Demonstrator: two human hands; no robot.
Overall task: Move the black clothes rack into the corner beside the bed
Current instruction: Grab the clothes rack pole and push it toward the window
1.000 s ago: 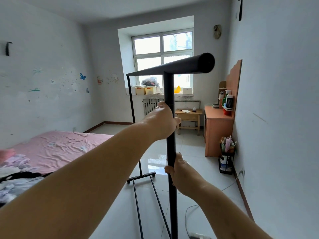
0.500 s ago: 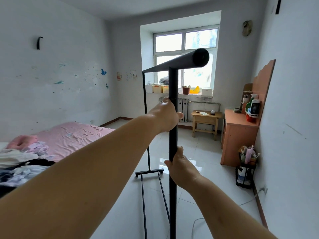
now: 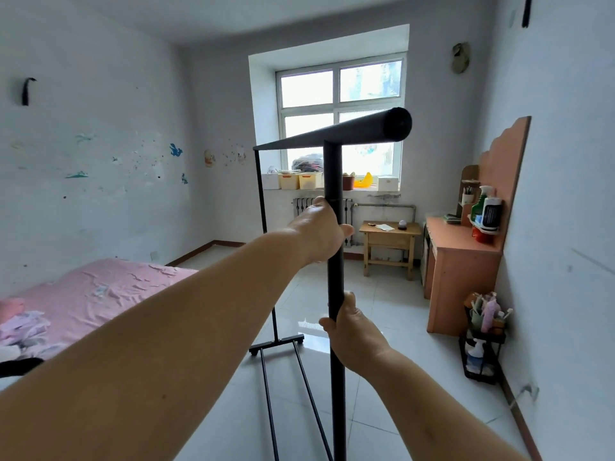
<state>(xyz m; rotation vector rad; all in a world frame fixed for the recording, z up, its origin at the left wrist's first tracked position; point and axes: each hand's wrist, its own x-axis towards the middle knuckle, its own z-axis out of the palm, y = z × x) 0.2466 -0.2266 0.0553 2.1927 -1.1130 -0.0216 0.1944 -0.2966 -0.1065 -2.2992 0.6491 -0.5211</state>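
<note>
Left hand [image 3: 318, 235] is gripping the near upright of the black clothes rack [image 3: 333, 261]; right hand [image 3: 354, 331] is clamping the same pole lower down. Rack is standing on open tiled floor [image 3: 376, 327], running away from both hands toward the window [image 3: 339, 118]. Bed [image 3: 100, 294] is lying left of the hands, orange desk [image 3: 461, 271] and small wooden table [image 3: 389, 241] right. No readable writing.

Your bare hands grip a clothes rack [image 3: 334, 261] of smooth, matt black metal tubing. Below you, glossy pale floor tiles [image 3: 376, 327] mirror the window light. A wrinkled pink cloth sheet covers the bed [image 3: 100, 294]. The small table [image 3: 389, 236] looks like unpainted wood.
</note>
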